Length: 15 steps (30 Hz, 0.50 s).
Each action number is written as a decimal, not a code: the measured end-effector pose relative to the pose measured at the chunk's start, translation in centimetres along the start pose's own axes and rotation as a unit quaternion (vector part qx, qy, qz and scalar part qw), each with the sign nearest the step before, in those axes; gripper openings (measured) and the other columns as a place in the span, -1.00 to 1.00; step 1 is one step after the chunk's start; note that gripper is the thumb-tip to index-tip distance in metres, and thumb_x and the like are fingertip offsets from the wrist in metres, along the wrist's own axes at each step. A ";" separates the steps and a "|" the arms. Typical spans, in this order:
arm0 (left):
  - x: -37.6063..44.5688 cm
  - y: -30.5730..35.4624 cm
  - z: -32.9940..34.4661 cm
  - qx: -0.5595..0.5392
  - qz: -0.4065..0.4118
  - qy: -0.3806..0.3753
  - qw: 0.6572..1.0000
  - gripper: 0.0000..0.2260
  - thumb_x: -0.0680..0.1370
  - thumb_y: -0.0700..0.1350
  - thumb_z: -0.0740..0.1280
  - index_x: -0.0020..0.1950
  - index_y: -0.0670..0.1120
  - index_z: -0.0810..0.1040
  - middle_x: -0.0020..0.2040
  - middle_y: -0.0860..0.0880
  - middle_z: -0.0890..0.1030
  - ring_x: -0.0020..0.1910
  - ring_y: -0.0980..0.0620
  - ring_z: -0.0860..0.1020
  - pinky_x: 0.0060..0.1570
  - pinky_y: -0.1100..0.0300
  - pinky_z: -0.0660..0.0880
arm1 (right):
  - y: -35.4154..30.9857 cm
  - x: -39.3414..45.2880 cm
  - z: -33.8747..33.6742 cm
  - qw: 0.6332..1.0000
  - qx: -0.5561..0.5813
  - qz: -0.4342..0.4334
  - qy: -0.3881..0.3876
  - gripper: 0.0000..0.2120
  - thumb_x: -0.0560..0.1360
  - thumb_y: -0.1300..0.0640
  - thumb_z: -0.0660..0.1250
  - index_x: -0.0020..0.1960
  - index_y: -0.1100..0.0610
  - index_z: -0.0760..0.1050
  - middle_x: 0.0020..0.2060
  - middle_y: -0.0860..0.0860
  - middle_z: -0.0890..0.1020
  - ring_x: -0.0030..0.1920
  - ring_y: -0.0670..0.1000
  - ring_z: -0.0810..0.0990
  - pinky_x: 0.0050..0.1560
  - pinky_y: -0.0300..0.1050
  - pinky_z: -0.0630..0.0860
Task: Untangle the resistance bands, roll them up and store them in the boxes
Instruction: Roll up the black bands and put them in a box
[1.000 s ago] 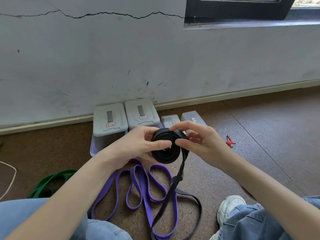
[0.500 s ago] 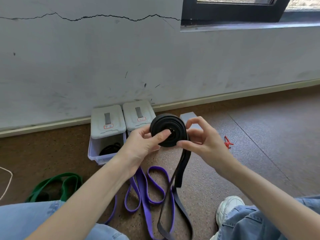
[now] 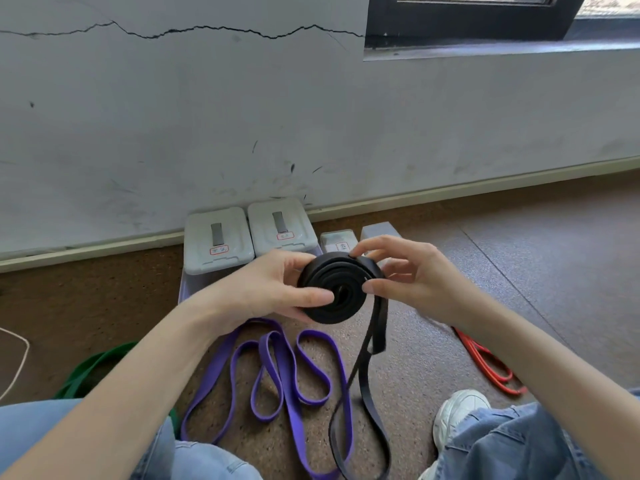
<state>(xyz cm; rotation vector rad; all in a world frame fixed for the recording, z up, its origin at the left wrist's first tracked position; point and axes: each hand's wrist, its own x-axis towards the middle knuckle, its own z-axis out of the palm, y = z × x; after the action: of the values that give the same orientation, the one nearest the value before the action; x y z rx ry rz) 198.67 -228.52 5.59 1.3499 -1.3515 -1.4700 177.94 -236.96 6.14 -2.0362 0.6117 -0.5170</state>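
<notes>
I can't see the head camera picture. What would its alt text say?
A seated person's left hand and right hand hold a half-rolled black band, its loose tail hanging to the floor. On the floor lie a purple band, a green band and a red band, with lidded boxes by the wall.

No legible text. Small red-bordered labels on lids of left box (image 3: 216, 239), second box (image 3: 280, 225) and third box (image 3: 338, 241); characters too small and blurred to read. No brands, numbers or signs elsewhere.
</notes>
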 end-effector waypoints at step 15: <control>0.4 -0.5 1.1 0.075 -0.003 0.026 0.997 -0.76 0.42 -0.16 0.46 0.04 0.07 0.62 -0.04 0.12 0.69 -0.02 0.24 0.62 -0.17 0.43 0.51 | 0.2 0.2 0.2 1.000 0.011 -0.008 0.020 -0.76 0.45 0.28 0.38 0.01 0.00 0.48 -0.11 -0.01 0.64 -0.07 -0.01 0.65 -0.03 -0.05 0.61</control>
<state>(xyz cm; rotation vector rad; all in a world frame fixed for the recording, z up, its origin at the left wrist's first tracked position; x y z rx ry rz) 197.61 -228.54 4.89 1.4759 -1.4492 -1.3504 178.17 -236.99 5.90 -2.0150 0.6111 -0.5732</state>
